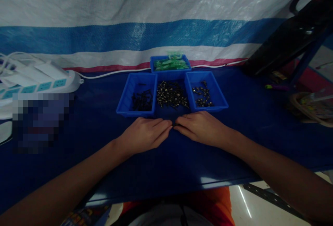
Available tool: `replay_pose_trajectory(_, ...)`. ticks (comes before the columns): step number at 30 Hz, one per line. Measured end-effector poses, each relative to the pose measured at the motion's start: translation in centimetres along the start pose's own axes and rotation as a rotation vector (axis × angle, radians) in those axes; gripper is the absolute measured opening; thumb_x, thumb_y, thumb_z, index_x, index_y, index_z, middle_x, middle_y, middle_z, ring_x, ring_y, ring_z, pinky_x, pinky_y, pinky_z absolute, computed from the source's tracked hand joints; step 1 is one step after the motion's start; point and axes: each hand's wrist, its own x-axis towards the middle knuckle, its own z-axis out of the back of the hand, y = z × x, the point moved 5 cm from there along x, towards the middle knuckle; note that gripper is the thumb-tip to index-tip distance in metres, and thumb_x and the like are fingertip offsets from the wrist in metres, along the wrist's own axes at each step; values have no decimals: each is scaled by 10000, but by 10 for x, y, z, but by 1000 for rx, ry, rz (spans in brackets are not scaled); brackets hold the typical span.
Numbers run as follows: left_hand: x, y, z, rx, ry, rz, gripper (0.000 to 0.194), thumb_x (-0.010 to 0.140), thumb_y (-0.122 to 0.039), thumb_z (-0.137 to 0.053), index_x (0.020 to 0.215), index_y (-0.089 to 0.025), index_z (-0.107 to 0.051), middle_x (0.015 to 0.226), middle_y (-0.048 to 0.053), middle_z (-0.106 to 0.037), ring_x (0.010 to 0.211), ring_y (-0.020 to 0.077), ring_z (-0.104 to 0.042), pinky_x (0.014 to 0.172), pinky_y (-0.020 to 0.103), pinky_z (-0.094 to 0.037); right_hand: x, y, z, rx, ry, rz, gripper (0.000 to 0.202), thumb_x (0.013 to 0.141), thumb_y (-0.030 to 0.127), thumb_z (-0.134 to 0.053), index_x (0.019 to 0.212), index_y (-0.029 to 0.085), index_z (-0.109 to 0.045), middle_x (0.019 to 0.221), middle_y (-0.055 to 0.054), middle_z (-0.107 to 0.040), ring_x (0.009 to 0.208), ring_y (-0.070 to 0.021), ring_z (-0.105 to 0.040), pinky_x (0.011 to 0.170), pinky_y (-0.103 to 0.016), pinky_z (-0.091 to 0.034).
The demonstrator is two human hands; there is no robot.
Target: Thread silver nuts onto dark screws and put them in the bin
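My left hand (145, 134) and right hand (200, 127) pinch one tiny, light, stiff metal part (174, 125) by its ends, near the loose pile (171, 94).

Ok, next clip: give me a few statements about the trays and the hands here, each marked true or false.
1. Both hands rest on the blue table with fingertips meeting. True: the left hand and right hand touch at a small dark piece.
2. The far tray holds red parts. False: they are green.
3. A loose pile of metal parts lies between the left tray and the right tray. True.
4. The power strip lies right of the trays. False: it is on the left.
5. The left tray is empty. False: it holds dark parts.
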Motion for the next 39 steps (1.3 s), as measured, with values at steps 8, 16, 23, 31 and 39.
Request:
replay_pose_trajectory(8, 3, 5, -7, -4, 140, 75, 206, 918, -283, -338, 939, -186, -518, 717, -20, -634, 600, 126, -614, 512, 223, -419, -2, 0, 3, 78, -27, -43, 228, 904, 364, -395, 883, 172, -516, 722, -7, -618, 654, -129, -596, 568, -227, -347)
replay_pose_trajectory(16, 3, 5, -8, -20, 169, 102, 194, 913, -293, -342, 864, -181, -493, 669, -24, -617, 561, 123, -600, 477, 211, -383, -2, 2, 2, 235, -27, -8, 156, 892, 291, -426, 972, 180, -500, 739, 6, -622, 644, -114, -593, 578, -215, -373)
replay_pose_trajectory(23, 2, 6, -6, -20, 103, 130, 196, 905, -312, -368, 868, -173, -502, 642, -30, -600, 523, 108, -583, 465, 205, -377, -2, 0, 3, 133, -35, -17, 124, 874, 237, -440, 970, 184, -498, 759, 0, -633, 656, -121, -594, 572, -221, -352)
replay_pose_trajectory(31, 1, 4, -3, -26, 7, 78, 160, 906, -297, -395, 924, -186, -508, 708, -37, -621, 595, 94, -607, 524, 195, -429, -1, -1, 0, 10, -8, -28, 112, 889, 241, -406, 902, 173, -495, 739, -10, -625, 635, -126, -580, 546, -237, -312)
replay_pose_trajectory(39, 0, -13, 3, -27, -54, -130, 158, 900, -215, -398, 982, -179, -528, 757, -25, -633, 660, 78, -610, 575, 182, -455, -2, 4, -6, 107, 29, 34, 63, 864, 200, -432, 884, 176, -486, 719, 4, -607, 626, -107, -559, 543, -225, -313)
